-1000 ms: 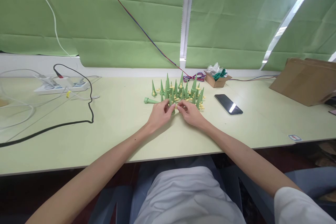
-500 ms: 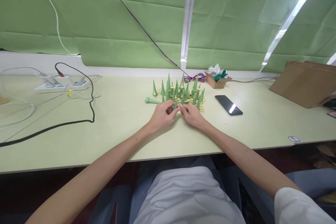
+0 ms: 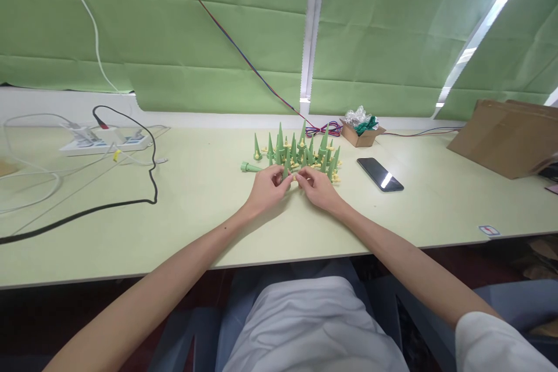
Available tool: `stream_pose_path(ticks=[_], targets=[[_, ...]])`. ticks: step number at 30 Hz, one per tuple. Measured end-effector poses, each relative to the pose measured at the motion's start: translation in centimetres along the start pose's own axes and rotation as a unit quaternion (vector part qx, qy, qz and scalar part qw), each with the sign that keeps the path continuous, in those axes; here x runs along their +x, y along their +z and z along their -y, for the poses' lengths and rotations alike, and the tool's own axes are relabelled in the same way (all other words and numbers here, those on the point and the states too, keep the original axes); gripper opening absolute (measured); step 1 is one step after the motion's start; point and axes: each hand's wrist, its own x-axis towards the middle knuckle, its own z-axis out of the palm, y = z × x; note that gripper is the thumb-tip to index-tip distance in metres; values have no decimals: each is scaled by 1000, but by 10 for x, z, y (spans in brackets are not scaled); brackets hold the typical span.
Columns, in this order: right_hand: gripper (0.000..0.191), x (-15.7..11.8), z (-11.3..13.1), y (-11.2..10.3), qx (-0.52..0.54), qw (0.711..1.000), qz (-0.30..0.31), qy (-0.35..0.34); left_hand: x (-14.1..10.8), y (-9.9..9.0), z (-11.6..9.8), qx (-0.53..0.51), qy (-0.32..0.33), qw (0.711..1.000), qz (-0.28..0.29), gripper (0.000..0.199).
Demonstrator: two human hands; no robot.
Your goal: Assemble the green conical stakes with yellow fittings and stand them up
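Note:
Several green cones with small yellow pieces (image 3: 303, 142) stand in a cluster on the pale table. At the cluster's front edge my left hand (image 3: 268, 189) is closed on a green cone (image 3: 285, 171), which points upward. My right hand (image 3: 319, 187) pinches a small yellow piece (image 3: 294, 177) against that cone, its fingertips close to those of my left hand. One green cone (image 3: 250, 167) lies on its side left of the cluster, its wide end to the left.
A black phone (image 3: 380, 174) lies right of the cones. Behind it is a small cardboard box (image 3: 360, 136) with plastic and green material. Cardboard (image 3: 505, 136) leans at the far right. A power strip (image 3: 104, 145) and cables occupy the left.
The held cone has shifted slightly left and stands more upright between my fingers. Both hands have moved only a little; the yellow piece shows more plainly.

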Motion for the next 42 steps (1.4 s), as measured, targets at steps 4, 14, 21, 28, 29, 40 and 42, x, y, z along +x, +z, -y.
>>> stream_pose_path(ticks=[4,14,21,28,29,40,42], targets=[[18,-1,-4,1,46,999,19,-23,2,0,4,-48,-48,998,5,30],[13,0,-4,-1,17,1000,17,-20,2,2,10,-92,-54,994,25,30],[22,0,-1,-3,-38,999,11,-20,0,0,4,-56,3,998,23,38],[31,1,0,-5,-62,998,14,-22,-3,2,5,-15,76,997,17,40],[32,1,0,-4,-64,998,14,-22,-3,2,6,-5,91,996,17,38],[37,1,-4,-3,-89,996,9,-26,-4,2,12,46,207,977,29,16],[38,0,-4,-3,-89,996,9,-26,-3,2,13,48,224,973,26,15]])
